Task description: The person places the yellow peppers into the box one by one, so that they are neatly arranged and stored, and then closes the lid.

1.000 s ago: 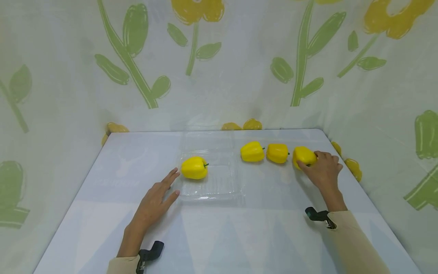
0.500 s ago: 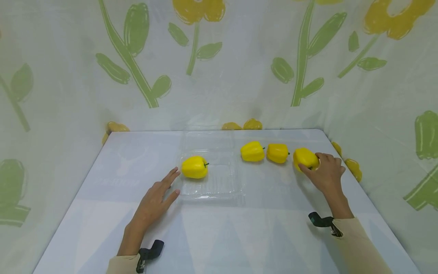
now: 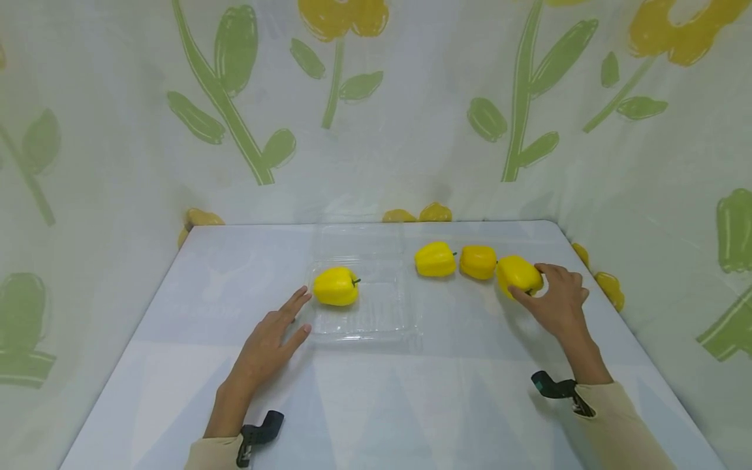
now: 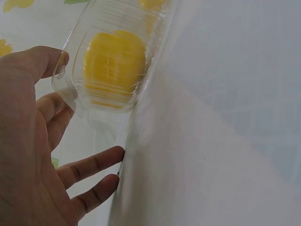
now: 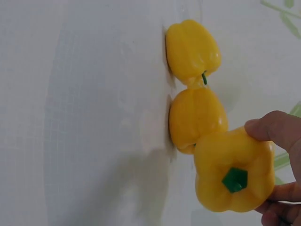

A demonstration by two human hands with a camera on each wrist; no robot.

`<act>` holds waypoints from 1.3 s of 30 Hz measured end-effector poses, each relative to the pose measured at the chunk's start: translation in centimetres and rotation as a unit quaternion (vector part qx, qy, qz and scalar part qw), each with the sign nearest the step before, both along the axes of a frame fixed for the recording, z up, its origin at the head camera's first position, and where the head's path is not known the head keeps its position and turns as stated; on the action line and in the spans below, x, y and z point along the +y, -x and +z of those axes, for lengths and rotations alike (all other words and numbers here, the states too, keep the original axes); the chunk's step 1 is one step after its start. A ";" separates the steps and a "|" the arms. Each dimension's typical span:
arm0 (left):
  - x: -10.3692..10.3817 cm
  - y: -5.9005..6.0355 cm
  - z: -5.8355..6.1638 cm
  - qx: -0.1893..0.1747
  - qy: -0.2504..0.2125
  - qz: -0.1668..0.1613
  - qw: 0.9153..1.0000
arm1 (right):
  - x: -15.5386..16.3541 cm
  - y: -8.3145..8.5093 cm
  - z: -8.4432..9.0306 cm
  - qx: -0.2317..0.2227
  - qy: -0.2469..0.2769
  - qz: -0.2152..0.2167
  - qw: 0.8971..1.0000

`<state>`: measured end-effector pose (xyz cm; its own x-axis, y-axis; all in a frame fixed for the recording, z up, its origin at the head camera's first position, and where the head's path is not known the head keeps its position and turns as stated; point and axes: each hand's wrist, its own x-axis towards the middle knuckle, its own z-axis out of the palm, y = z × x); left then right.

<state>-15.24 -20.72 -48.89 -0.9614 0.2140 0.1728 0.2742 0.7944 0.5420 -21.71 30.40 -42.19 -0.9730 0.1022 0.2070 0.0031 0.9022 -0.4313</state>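
My right hand [image 3: 560, 297] grips a yellow bell pepper [image 3: 515, 274] between thumb and fingers. In the right wrist view, this pepper [image 5: 235, 172] has its green stem end facing the camera and is off the tabletop. It overlaps the nearer of two more yellow peppers lying there [image 5: 197, 113] [image 5: 193, 49]. A clear plastic container [image 3: 382, 320] stands open at mid-table, one yellow pepper [image 3: 335, 286] lying in its left part. My left hand [image 3: 266, 349] is spread beside the container, thumb and fingertips touching its left edge; in the left wrist view, the fingers look relaxed.
The container's clear lid [image 3: 358, 240] lies folded back toward the wall. Behind the white table [image 3: 411, 405] hangs a flower-patterned cloth [image 3: 411, 143], which also runs along both sides. Black wrist cameras [image 3: 263, 427] are strapped at both sleeves.
My right hand has lifted the rightmost pepper and shifted it slightly left and nearer to me, close to the middle pepper. My left hand has stayed at the container's edge.
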 end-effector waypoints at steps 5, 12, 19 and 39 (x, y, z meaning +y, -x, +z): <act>0.0 0.1 0.1 0.006 0.005 -0.002 1.000 | -0.5 -0.2 0.3 0.021 0.000 0.015 1.000; 0.0 0.1 0.1 0.006 -0.001 -0.002 1.000 | -1.0 -0.4 0.8 0.034 -0.002 0.027 0.999; -0.1 0.0 0.2 0.006 -0.001 0.000 1.000 | -1.9 -0.7 1.4 0.036 0.006 0.056 0.998; 0.0 0.0 0.0 0.000 -0.002 0.000 1.000 | -4.6 -0.8 2.4 0.046 0.014 0.128 0.991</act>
<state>-15.20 -20.74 -48.94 -0.9612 0.2140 0.1740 0.2749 0.7924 0.5446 -20.88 25.82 -39.76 -0.9451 -0.1380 0.2964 -0.2643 0.8561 -0.4442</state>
